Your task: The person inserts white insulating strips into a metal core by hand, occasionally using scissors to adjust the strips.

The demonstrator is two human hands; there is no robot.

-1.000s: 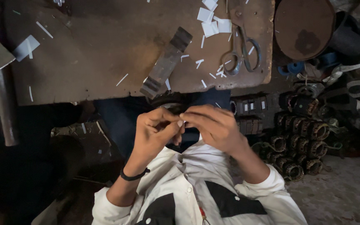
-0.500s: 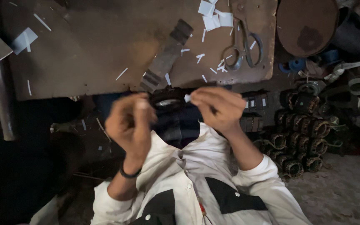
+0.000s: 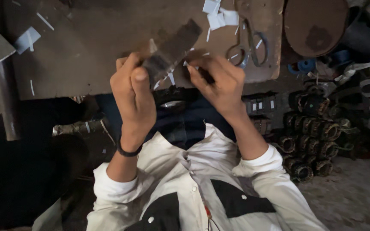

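My left hand (image 3: 134, 92) grips one dark, flat metal bar (image 3: 172, 47); my right hand (image 3: 218, 81) is pinched narrow beside it. One pair of scissors (image 3: 247, 47) lies on the worktop (image 3: 86, 47).

Both hands are up at the worn brown bench (image 3: 78, 55) now, no longer together over the lap as a second ago. I see my left hand (image 3: 134, 100) has closed its fingers (image 3: 138, 79) on the near end of the dark flat metal bar (image 3: 172, 45). My right hand (image 3: 219, 83) has carried its small white paper slip to the bar's side, fingers pinched.
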